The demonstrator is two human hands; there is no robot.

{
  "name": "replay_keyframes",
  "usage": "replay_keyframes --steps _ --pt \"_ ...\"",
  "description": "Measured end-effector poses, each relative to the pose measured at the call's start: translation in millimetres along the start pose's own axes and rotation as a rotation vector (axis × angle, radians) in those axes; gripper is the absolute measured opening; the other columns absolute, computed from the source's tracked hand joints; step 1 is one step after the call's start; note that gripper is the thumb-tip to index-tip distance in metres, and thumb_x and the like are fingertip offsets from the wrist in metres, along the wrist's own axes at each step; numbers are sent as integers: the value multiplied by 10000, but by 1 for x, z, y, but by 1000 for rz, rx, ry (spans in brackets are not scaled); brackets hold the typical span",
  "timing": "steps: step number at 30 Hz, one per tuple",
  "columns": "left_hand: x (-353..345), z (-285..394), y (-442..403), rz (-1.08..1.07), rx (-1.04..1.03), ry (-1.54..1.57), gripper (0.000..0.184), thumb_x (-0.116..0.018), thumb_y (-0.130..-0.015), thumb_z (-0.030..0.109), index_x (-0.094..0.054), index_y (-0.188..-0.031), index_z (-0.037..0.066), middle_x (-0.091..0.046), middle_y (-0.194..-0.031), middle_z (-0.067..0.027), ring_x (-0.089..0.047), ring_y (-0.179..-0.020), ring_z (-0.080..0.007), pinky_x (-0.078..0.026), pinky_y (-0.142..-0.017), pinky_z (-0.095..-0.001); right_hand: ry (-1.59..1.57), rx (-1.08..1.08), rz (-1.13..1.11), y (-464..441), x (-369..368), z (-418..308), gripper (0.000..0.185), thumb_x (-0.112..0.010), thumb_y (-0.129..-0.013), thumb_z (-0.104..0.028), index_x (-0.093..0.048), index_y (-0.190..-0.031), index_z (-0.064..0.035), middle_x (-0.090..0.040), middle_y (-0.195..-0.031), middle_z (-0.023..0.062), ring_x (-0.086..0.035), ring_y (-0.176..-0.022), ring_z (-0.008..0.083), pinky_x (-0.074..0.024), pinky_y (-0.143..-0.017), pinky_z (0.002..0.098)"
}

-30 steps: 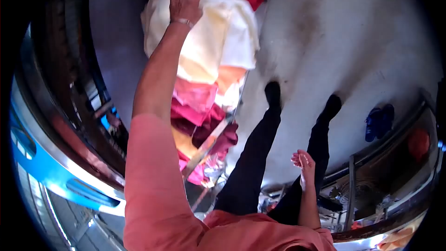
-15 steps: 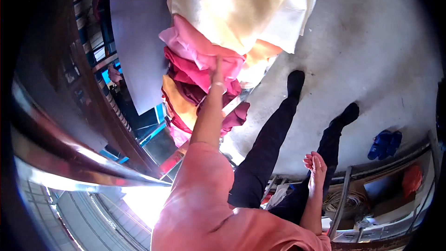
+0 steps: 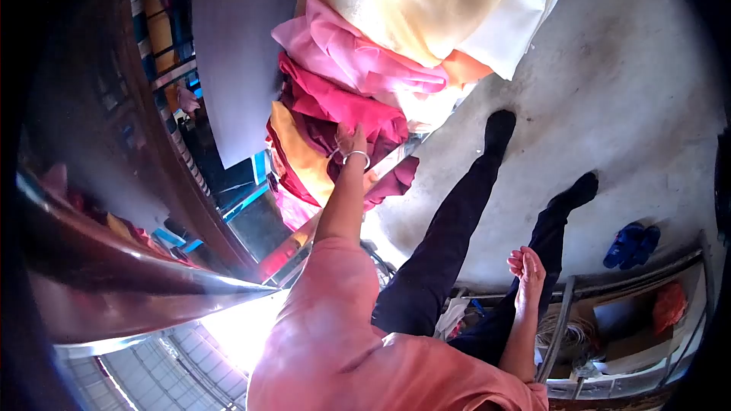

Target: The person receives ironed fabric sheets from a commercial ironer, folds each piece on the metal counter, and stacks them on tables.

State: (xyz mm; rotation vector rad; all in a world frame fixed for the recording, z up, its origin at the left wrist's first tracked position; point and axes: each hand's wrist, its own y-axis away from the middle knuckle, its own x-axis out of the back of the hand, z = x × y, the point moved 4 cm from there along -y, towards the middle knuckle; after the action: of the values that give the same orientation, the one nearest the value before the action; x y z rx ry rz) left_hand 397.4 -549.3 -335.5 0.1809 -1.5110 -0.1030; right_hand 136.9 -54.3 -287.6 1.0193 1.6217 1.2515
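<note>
Grey floor [image 3: 609, 84], smudged with brown stains, fills the right side of the room. Low on the left bulges a dark, shiny curved surface [image 3: 145, 289], and beside it a white glare washes out the detail. My legs in dark trousers [image 3: 442, 236] stretch over the floor, feet apart. To their left a heap of cloth rises, topped by a wide cream cloth [image 3: 426, 0] with a soft sheen; a smooth grey panel [image 3: 236, 53] stands along its far left side. Whatever bears the heap is mostly hidden beneath the folds. Near my right side, a metal post [image 3: 562, 323] stands before a cluttered shelf. Below the cream layer comes a pink cloth [image 3: 343, 49], then the crimson cloth [image 3: 327, 95], with an orange cloth [image 3: 301, 156] lower down on the left.

My left grip [image 3: 350, 139] is at the lower edge of the crimson cloth, touching it; the fingertips are lost in the folds, so I cannot tell how tightly they close. My right grip [image 3: 527, 274] hangs in front of my leg, fingers loosely curled, nothing visible in it. Blue slippers [image 3: 633, 245] sit on the floor further right. Smallest, a pale bracelet [image 3: 358, 155] rings my left wrist.
</note>
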Motion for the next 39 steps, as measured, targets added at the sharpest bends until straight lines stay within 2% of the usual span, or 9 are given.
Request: replay_keyframes --steps 5,7,8,9,14,18,26,31,39 --pt "11 39 57 -432 -250 -411 468 -593 -708 340 -550 -1093 78 -557 -1041 -229 -534 -984 -371 -437 -836 -437 21 -2 -13 -4 1 9 285 -547 -880 -256 -579 -1045 -25 -652 -870 68 -624 -727 130 -452 -622 222" --pt "-9 29 108 -523 -198 -325 408 -578 -726 336 -570 -1064 108 -556 -1055 -209 -534 -995 -359 -440 -838 -434 37 -7 -9 -3 0 10 283 -549 -879 -254 -582 -1040 -24 -652 -868 70 -625 -724 132 -453 -619 221" --pt "-16 42 135 -811 -110 -372 406 -569 -748 338 -560 -1091 121 -528 -1134 -176 -528 -1015 -342 -426 -874 -421 40 0 -6 -2 0 10 282 -552 -877 -255 -585 -1035 -24 -653 -866 71 -625 -720 134 -455 -613 221" --pt "-68 -11 162 -755 -508 -409 393 -560 -769 349 -572 -1084 116 -546 -1121 -168 -525 -1029 -329 -410 -901 -398 32 4 -10 -3 1 11 285 -554 -876 -257 -585 -1036 -24 -653 -866 71 -626 -720 135 -457 -613 222" --pt "-35 47 278 -958 56 84 430 -510 -853 306 -503 -1195 47 -558 -1105 -215 -524 -1045 -326 -399 -905 -344 -3 45 -32 0 10 15 291 -567 -867 -260 -583 -1035 -23 -653 -854 79 -629 -703 134 -469 -607 221" --pt "2 61 286 -1054 -59 -44 443 -493 -861 329 -498 -1201 46 -558 -1111 -216 -538 -1029 -322 -416 -880 -344 105 117 -74 7 20 18 305 -580 -859 -283 -585 -1037 -36 -642 -844 72 -620 -689 130 -459 -597 217" --pt "78 106 338 -834 -451 -160 458 -535 -808 343 -483 -1198 110 -540 -1089 -183 -517 -1014 -342 -422 -882 -426 168 220 -151 58 30 -36 231 -551 -874 -225 -583 -1016 -45 -632 -830 59 -599 -669 116 -442 -557 209" --pt "151 197 364 -1096 -473 213 392 -565 -801 271 -529 -1131 64 -570 -1029 -171 -548 -967 -315 -434 -848 -369 231 369 -143 123 16 -137 272 -545 -872 -255 -567 -1043 -45 -634 -857 55 -602 -713 126 -441 -599 224" --pt "344 317 367 -510 -859 783 268 -573 -796 71 -553 -1060 31 -591 -959 -136 -602 -841 -252 -492 -732 -321 274 732 -188 192 -9 -286 312 -551 -869 -274 -564 -1047 -19 -632 -870 59 -596 -750 125 -453 -639 239"
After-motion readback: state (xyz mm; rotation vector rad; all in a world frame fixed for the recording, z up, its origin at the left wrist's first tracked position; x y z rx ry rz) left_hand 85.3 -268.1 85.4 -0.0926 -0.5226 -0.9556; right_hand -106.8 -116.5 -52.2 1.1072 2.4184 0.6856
